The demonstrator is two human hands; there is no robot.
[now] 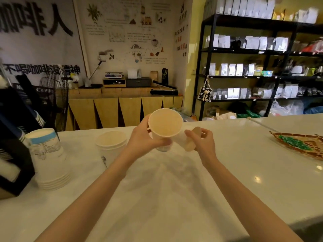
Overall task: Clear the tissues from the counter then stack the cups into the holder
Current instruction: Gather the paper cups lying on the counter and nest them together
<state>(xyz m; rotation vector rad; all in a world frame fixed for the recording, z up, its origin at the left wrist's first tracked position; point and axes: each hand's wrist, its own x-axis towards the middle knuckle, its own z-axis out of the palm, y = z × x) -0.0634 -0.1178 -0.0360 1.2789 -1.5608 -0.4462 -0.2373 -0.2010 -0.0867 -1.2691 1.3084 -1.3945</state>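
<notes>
Two bare hands meet above the white desk point(174, 198), each holding a paper cup. The left hand point(145, 138) has its grip closed round the wall of a white cup point(165, 123), tilted so its mouth faces the camera and shows a tan inside. The right hand point(203, 143) pinches a second cup point(190, 139) lying on its side just beside the first; it is blurred, so whether the two cups touch is hard to say.

An upright stack of white cups point(111, 143) stands on the desk to the left of the held ones, near the left forearm. Further left is a taller upside-down stack point(49, 158) with a blue band near its top. It sits close against a black holder point(14, 145) at the left edge, from which slanted columns of cups with blue rims stick out.

A patterned tray point(297, 147) with something green on it lies well apart at the right. Between the forearms the desk is bare. Behind it are a wooden back counter point(122, 105) and black shelves point(253, 63) of bags.
</notes>
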